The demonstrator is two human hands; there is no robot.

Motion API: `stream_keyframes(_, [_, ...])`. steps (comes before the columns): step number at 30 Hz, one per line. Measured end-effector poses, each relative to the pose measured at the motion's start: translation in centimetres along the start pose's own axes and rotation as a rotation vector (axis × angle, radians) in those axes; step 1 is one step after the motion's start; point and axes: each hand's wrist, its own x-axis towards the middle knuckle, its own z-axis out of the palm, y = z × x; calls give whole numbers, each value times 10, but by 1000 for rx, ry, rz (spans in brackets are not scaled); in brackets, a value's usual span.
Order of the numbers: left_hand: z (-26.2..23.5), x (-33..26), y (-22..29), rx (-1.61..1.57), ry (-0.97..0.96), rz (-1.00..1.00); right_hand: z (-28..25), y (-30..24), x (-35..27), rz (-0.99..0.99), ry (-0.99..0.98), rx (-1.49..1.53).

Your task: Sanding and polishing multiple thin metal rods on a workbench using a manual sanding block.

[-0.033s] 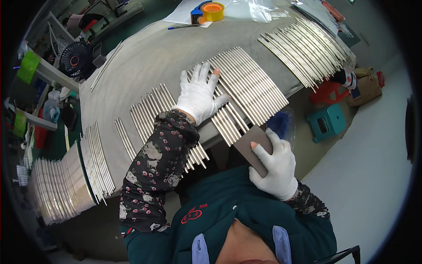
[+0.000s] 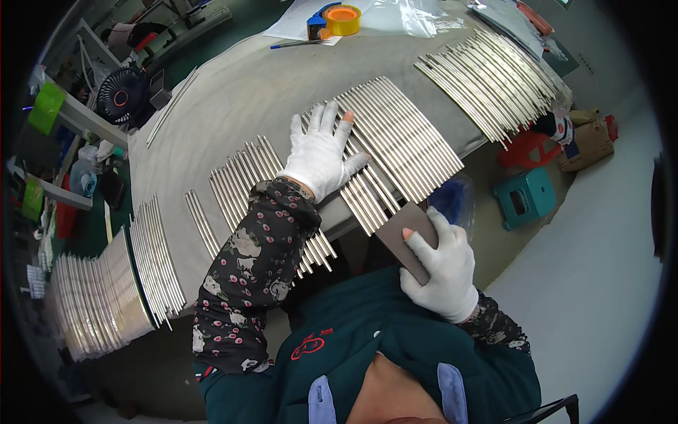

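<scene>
**Steel rods pinned flat for rubbing down**

Brown-grey abrasive block (image 2: 408,239) sits nearest the body, clamped in the right hand (image 2: 441,268) at the counter (image 2: 233,106) edge. Just beyond it, the left hand (image 2: 321,152) lies spread open, pressing the metal rods (image 2: 395,138). Their long axes run from the near edge away leftward. Sanding seems under way; next the block must meet the rod ends squarely.
</scene>
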Motion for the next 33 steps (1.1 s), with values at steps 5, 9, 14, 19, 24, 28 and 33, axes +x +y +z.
stream_keyframes(5, [3, 0, -3, -28, 16, 27, -2, 3, -2, 8, -19, 18])
stream_keyframes(9, [2, 4, 1, -9, -10, 28, -5, 7, -6, 28, -16, 27])
stream_keyframes(14, [3, 10, 7, -5, 27, 33, -9, 11, -9, 53, -13, -2])
stream_keyframes(19, [4, 12, 9, 9, 51, 34, -12, 14, -9, 66, 5, -18])
stream_keyframes(24, [4, 6, 4, 23, 44, 34, -15, 19, -5, 80, 66, -19])
stream_keyframes(28, [3, 4, 4, 29, 41, 33, -12, 21, -2, 67, 101, -27])
stream_keyframes(33, [2, 3, 3, 40, 23, 32, -3, 18, 12, 31, 83, -47])
